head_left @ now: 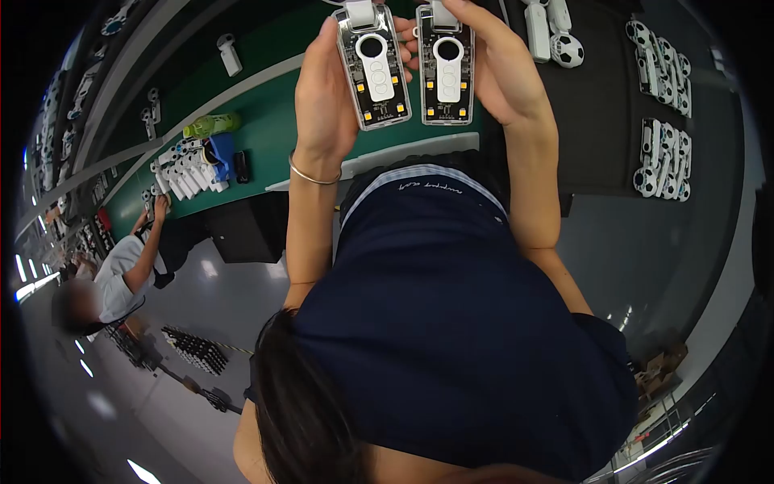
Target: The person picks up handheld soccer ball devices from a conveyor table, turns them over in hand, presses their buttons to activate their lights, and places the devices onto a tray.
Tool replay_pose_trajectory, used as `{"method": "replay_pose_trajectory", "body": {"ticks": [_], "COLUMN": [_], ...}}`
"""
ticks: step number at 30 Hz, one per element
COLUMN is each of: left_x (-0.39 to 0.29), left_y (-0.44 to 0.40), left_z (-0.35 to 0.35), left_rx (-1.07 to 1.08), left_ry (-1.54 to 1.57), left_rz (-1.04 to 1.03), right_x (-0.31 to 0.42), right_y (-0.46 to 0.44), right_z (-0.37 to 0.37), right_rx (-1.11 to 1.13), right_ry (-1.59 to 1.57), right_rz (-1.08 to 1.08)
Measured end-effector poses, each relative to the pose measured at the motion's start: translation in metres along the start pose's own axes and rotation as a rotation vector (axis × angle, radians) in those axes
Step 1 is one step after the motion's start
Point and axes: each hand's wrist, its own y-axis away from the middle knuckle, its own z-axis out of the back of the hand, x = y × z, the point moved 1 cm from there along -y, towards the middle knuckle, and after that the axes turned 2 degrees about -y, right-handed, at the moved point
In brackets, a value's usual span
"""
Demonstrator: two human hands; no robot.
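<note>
Side by side at the top of the view are two alike handheld electronic devices. Each has a clear case, a black circuit board, a white button panel with a round dark window, small yellow squares and a white piece at its upper end. My left hand (326, 93) is closed around the left clear-cased device (377, 73), its fingertips showing past the far edge. My right hand (509, 68) grips the right clear-cased device (446, 73), thumb at its upper end. A narrow gap separates the two cases, and both hang above the green bench.
White devices with football-patterned ends (567, 50) lie at the upper right, with stacked groups (663, 160) farther right. Along the green bench (266, 121) are a row of white devices (184, 176), a green bottle (211, 124) and a blue object (220, 155). A co-worker (121, 270) works at left.
</note>
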Motion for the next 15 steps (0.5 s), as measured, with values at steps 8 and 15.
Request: {"method": "replay_pose_trajectory", "body": {"ticks": [8,15], "left_x": [0.025,0.061], "left_y": [-0.027,-0.065], "left_z": [-0.005,-0.057], "left_rx": [0.096,0.262], "left_ry": [0.126,-0.205], "left_rz": [0.140,0.414], "right_x": [0.006,0.006], "right_y": [0.006,0.048], "right_z": [0.034,0.102], "right_rx": [-0.082,-0.406], "right_ry": [-0.095,-0.074], "right_rz": [-0.041,-0.027]}}
